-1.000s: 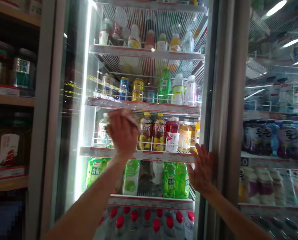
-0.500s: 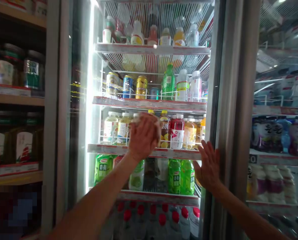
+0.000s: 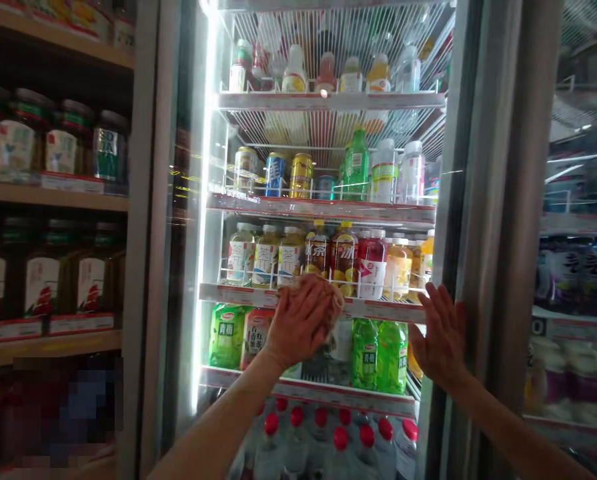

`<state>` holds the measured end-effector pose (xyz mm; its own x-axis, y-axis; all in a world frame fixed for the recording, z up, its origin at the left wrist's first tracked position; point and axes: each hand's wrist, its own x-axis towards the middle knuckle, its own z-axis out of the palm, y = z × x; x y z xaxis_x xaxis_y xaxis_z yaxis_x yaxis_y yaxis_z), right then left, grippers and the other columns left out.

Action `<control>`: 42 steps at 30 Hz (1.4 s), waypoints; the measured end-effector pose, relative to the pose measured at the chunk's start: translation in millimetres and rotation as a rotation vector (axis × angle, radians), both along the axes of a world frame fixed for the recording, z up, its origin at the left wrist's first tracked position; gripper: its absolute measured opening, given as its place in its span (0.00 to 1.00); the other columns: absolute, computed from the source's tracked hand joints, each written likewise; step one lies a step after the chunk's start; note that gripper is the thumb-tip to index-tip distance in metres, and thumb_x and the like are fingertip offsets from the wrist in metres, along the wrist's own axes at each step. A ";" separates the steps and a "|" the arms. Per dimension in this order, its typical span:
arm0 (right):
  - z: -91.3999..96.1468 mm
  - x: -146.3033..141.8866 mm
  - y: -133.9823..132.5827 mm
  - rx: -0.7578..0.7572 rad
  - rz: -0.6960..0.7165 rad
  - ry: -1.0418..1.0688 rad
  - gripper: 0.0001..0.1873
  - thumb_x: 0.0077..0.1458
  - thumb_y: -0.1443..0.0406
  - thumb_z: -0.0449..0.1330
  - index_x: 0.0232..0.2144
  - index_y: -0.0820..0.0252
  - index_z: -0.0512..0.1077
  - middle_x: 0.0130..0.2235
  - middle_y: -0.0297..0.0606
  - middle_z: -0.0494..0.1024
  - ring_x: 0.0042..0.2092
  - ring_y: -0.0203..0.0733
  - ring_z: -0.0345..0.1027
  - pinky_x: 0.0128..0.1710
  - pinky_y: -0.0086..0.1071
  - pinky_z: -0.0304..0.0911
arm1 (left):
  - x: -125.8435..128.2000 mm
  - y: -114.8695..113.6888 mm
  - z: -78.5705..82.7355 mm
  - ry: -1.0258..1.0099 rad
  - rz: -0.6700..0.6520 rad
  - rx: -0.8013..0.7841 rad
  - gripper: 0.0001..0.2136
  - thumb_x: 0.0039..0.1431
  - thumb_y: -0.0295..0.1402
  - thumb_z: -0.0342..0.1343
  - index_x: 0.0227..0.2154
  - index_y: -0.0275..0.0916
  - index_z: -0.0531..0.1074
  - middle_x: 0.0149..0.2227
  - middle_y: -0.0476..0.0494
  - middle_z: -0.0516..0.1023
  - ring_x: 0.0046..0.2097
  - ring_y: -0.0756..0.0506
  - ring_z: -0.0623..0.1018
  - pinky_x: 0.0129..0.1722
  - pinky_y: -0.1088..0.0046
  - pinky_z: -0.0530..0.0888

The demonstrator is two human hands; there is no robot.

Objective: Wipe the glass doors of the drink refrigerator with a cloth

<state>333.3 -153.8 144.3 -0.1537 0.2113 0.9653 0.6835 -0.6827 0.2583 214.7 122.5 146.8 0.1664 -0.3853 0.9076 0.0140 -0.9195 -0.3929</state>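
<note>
"How far along is the cloth work?"

"Under way, I'd judge. The left hand (image 3: 299,321) holds a crumpled cloth (image 3: 337,303) beneath its palm, over the middle of the glass door (image 3: 457,167); the right hand (image 3: 441,341), fingers spread, holding nothing visible, is by the door's right edge."

"What's done, what's left?"

"Through the reflections I can't tell wiped glass from unwiped. Bottles (image 3: 371,263) stand on shelves (image 3: 323,212) behind."

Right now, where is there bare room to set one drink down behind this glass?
Bare wire shelf shows left of the paired green bottles, below the left hand. Room also seems free before the teal can. Tea bottles and red-capped bottles stand crowded.
</note>
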 end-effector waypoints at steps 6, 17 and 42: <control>-1.1 1.2 2.0 0.007 -0.037 -0.004 0.31 0.60 0.60 0.48 0.64 0.58 0.49 0.65 0.45 0.55 0.66 0.51 0.44 0.64 0.52 0.40 | -28.7 67.1 -8.4 -0.359 0.131 -0.515 0.22 0.61 0.36 0.42 0.56 0.33 0.61 0.60 0.29 0.62 0.63 0.36 0.60 0.59 0.52 0.56; -0.7 -2.0 1.1 0.069 0.009 0.036 0.28 0.60 0.58 0.50 0.62 0.53 0.55 0.62 0.45 0.60 0.65 0.51 0.49 0.64 0.51 0.42 | -23.3 43.3 -56.2 -0.193 0.065 -0.424 0.24 0.60 0.39 0.44 0.58 0.39 0.60 0.60 0.35 0.63 0.63 0.40 0.59 0.62 0.56 0.53; 1.0 -16.3 2.9 0.085 0.060 0.119 0.29 0.59 0.54 0.47 0.62 0.52 0.56 0.63 0.41 0.59 0.65 0.55 0.48 0.62 0.57 0.44 | -12.8 13.0 -131.4 -0.032 0.078 -0.421 0.27 0.58 0.39 0.46 0.61 0.42 0.56 0.61 0.35 0.62 0.63 0.39 0.59 0.63 0.49 0.53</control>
